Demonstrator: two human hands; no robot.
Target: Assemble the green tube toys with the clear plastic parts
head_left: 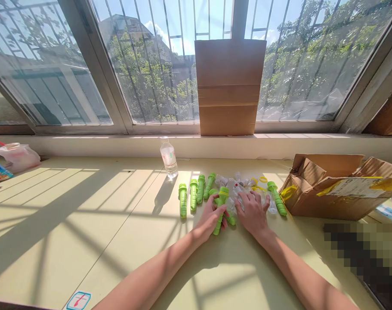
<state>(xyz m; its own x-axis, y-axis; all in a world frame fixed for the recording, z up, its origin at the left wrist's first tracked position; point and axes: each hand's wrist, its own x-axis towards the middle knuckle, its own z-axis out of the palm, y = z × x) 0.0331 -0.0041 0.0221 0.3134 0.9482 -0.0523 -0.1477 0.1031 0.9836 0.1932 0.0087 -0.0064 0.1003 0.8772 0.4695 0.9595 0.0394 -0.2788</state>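
My left hand [212, 217] is closed around a green plastic tube [220, 211] with a ribbed body and a threaded upper end, tilted slightly. Another green tube [231, 219] lies beneath it on the table. Over a pile of clear plastic pieces [229, 183], my right hand [253, 213] rests palm down with its fingers apart; whether it touches a small piece under the fingertips is hidden. Several similar green tubes [193, 196] lie in a row to the left of my hands. One more green tube [277, 199] lies to the right, beside a clear plastic piece [272, 204].
An open cardboard box [341, 198] stands on the right. Behind the row is a water bottle [169, 159], upright. Yellow rings [263, 178] lie near the pile. A cardboard sheet [229, 94] leans on the window. A pink-white container [18, 156] sits far left.
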